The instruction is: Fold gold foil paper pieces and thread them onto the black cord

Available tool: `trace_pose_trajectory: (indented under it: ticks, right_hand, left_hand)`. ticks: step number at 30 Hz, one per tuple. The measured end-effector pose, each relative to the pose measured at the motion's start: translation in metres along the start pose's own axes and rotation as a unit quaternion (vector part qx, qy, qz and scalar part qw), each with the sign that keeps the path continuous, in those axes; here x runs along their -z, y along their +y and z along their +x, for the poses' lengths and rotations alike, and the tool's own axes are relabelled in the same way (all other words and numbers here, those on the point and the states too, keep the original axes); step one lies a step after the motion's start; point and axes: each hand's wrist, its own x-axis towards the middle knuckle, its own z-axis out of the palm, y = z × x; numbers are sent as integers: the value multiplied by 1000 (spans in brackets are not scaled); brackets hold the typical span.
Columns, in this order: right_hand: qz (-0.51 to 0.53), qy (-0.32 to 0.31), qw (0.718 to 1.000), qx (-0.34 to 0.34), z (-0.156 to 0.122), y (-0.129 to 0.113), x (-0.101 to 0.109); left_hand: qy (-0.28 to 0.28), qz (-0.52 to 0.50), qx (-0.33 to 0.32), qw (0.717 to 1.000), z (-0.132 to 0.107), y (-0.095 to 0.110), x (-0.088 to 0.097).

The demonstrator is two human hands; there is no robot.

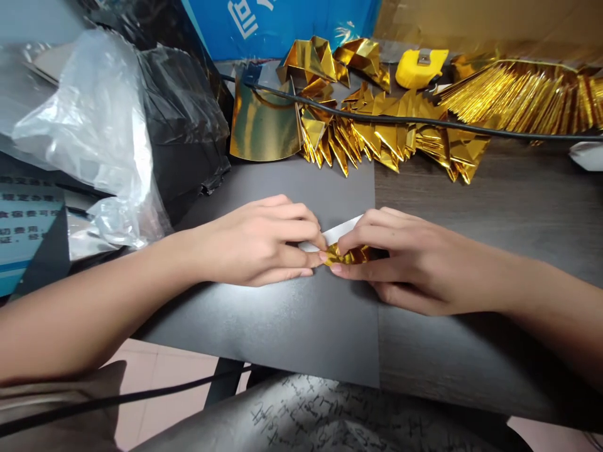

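Note:
A small piece of gold foil paper (347,254) with a white underside lies on a dark grey sheet (282,314) on the table. My left hand (257,242) has its fingers pinched on the paper's left end. My right hand (409,263) is closed over its right part, thumb and fingertips pressing the gold folds flat. Both hands meet at the middle of the table. Most of the paper is hidden under the fingers.
Several folded gold triangles (377,135) lie at the back, a black cable (424,119) across them. A curved gold sheet (264,122) stands left of them, a yellow tape measure (419,68) behind. Clear (94,125) and black plastic bags (183,125) fill the left.

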Motion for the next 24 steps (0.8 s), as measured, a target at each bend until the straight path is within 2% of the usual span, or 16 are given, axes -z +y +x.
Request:
trace_pose_trajectory:
  ticks: [5, 11, 14, 17, 19, 21, 24]
  right_hand:
    - [34, 20, 999, 10, 0, 9, 6]
    - [23, 41, 998, 32, 1, 12, 1]
    - [51, 19, 997, 50, 4, 1, -3]
    - [93, 0, 992, 88, 9, -18, -9]
    - [93, -5, 990, 110, 13, -31, -13]
    - [80, -21, 990, 117, 16, -40, -17]
    - [76, -25, 991, 112, 18, -45, -20]
  left_hand:
    - [30, -32, -10, 999, -1, -6, -3]
    - [3, -44, -57, 997, 1, 2, -5]
    - [-3, -21, -109, 994, 4, 23, -7]
    - [8, -9, -173, 985, 7, 53, -12]
    - [31, -27, -180, 983, 9, 73, -17]
    - [81, -39, -175, 980, 11, 88, -23]
    - [113, -61, -143, 981, 12, 96, -30]
